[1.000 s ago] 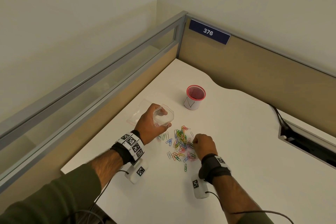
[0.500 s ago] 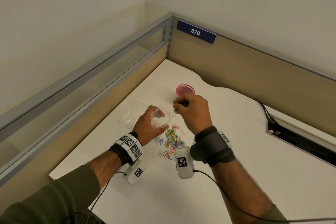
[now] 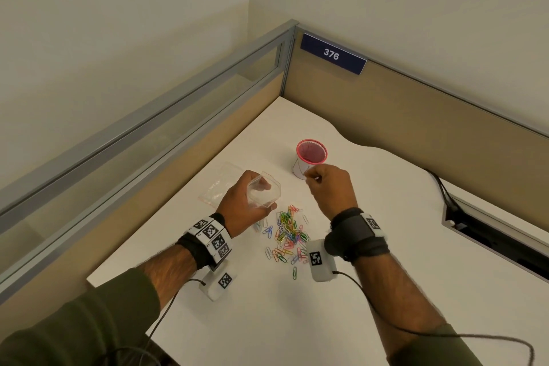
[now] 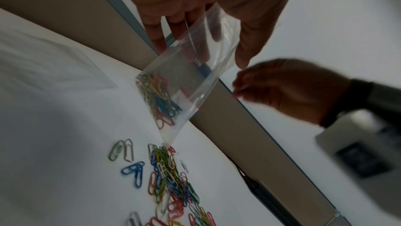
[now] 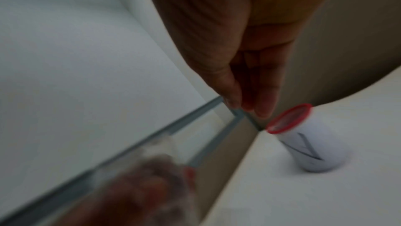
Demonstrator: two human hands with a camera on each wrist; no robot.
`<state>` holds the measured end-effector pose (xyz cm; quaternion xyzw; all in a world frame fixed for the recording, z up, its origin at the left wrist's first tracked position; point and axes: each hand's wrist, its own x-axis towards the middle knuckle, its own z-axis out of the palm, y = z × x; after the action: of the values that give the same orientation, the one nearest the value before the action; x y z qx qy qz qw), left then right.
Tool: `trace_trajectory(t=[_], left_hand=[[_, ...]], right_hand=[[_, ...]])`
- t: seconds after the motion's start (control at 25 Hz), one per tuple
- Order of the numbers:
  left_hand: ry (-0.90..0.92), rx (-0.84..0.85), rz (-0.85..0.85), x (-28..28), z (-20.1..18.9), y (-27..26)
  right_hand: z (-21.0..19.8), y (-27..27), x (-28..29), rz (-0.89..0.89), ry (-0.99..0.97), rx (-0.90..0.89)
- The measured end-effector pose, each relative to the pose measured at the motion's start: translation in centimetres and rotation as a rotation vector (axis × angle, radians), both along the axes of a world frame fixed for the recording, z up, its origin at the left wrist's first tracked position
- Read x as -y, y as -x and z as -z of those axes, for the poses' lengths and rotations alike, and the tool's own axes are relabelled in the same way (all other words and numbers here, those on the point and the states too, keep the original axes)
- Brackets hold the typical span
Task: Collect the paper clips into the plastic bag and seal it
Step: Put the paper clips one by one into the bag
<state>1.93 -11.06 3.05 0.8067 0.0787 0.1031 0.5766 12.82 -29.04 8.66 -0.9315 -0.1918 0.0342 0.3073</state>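
My left hand (image 3: 243, 205) grips a small clear plastic bag (image 3: 263, 194) and holds its mouth open above the desk. Seen from the left wrist, the plastic bag (image 4: 180, 84) hangs tilted, with several coloured clips in its lower corner. A pile of coloured paper clips (image 3: 289, 232) lies on the white desk just right of that hand, and the same paper clips (image 4: 169, 178) show under the bag. My right hand (image 3: 313, 179) hovers right of the bag's mouth, beside the cup. Its fingertips (image 5: 249, 108) are pressed together with no clip visible between them.
A white cup with a red rim (image 3: 311, 157) stands behind my right hand. A second clear bag (image 3: 218, 184) lies flat on the desk (image 3: 386, 291) behind my left hand. Partition walls (image 3: 416, 116) close the desk at left and back. A cable slot (image 3: 490, 235) opens at right.
My right hand rose from the clip pile to the bag's mouth pinching a clip. It has since drawn back to the right, with no clip visible in it. The left hand kept the bag open.
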Motion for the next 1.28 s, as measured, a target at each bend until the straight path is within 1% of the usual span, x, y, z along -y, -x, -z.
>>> trace_trajectory(t=[0.08,0.16,0.24,0.28,0.4,0.48,0.56,0.64,0.68,0.76,0.88,0.96,1.12,1.28], left_hand=[[0.0,0.005,-0.017,-1.0,-0.1,0.3],[0.009,0.005,-0.041,-1.9,-0.2,0.4],[0.025,0.012,-0.058,-2.5,-0.2,0.5],[0.031,0.021,-0.068,-2.7,-0.1,0.4],[0.041,0.021,-0.083,-3.0,0.1,0.2],[0.04,0.021,-0.077,-2.9,0.2,0.0],[0.035,0.022,-0.068,-2.7,0.2,-0.1],[0.035,0.018,-0.06,-2.4,0.2,-0.1],[0.033,0.015,-0.058,-2.3,0.2,-0.1],[0.023,0.01,-0.05,-2.0,0.2,-0.1],[0.012,0.005,-0.045,-1.6,-0.1,-0.1],[0.003,-0.007,-0.042,-1.5,-0.4,-0.1],[-0.013,-0.016,-0.038,-1.5,-0.5,-0.1],[-0.014,-0.015,-0.046,-1.2,-0.4,-0.3]], right_hand=[[3.4,-1.1,0.4,-0.057,0.274,-0.109],[6.6,-0.9,0.2,-0.145,0.439,-0.249],[8.5,-0.2,-0.4,-0.228,0.498,-0.349],[9.1,0.2,-0.7,-0.269,0.525,-0.369],[10.3,1.0,-1.1,-0.352,0.599,-0.311],[10.7,1.1,-0.6,-0.356,0.62,-0.233],[10.7,0.9,0.2,-0.31,0.616,-0.216],[10.3,0.6,1.1,-0.274,0.569,-0.255],[10.1,0.7,1.6,-0.288,0.567,-0.286],[10.2,1.0,2.0,-0.346,0.621,-0.312],[11.0,1.7,1.6,-0.35,0.656,-0.203],[11.1,2.0,1.3,-0.315,0.632,-0.161],[10.4,1.7,1.3,-0.215,0.563,-0.179],[9.0,0.8,2.2,-0.093,0.372,-0.222]])
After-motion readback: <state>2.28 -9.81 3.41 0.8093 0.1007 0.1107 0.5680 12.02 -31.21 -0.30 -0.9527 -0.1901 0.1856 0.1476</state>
